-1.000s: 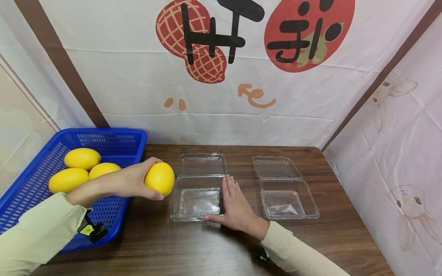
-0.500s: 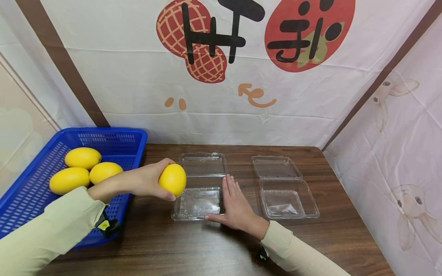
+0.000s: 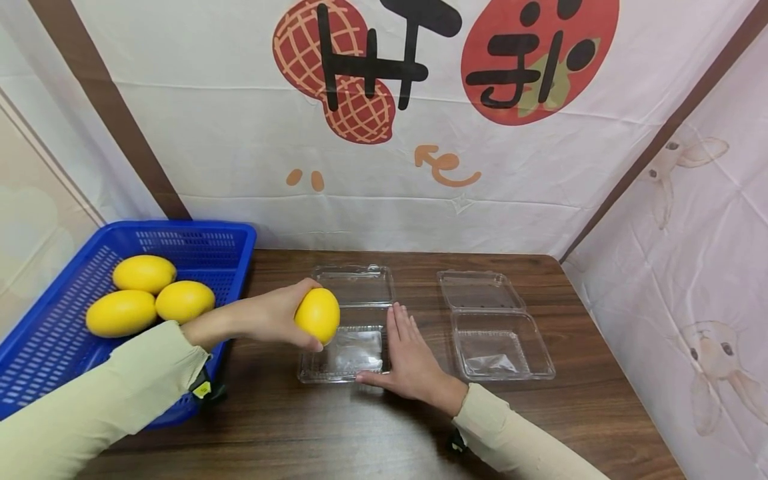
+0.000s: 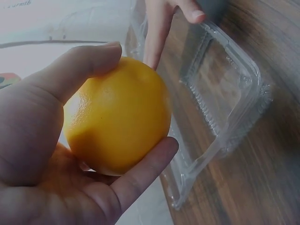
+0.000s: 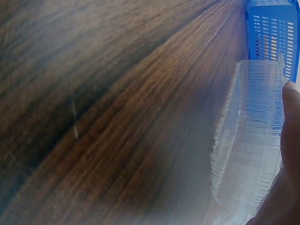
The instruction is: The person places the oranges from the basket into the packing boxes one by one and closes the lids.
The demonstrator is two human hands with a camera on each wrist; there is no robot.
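Note:
My left hand point(image 3: 273, 315) grips a smooth yellow fruit, lemon-like in colour point(image 3: 319, 316), between thumb and fingers. In the head view the fruit overlaps the left part of an open clear plastic clamshell box point(image 3: 354, 377). The left wrist view shows the yellow fruit point(image 4: 119, 117) close up, thumb on one side and fingers curled on the other. My right hand point(image 3: 417, 363) rests with straight fingers along the right side of that box, thumb at its front rim. In the right wrist view the thumb lies by the ribbed wall of the clear box point(image 5: 248, 136).
A blue perforated basket point(image 3: 231, 267) stands at the left with three yellow fruits point(image 3: 121, 313) inside. Right of my right hand lies a second open clamshell box point(image 3: 504, 353). A printed cloth point(image 3: 240, 147) hangs behind the wooden table point(image 3: 336, 433).
My left hand has carried the yellow fruit rightward, from beside the basket to over the left part of the near clamshell box. The right hand has stayed in place.

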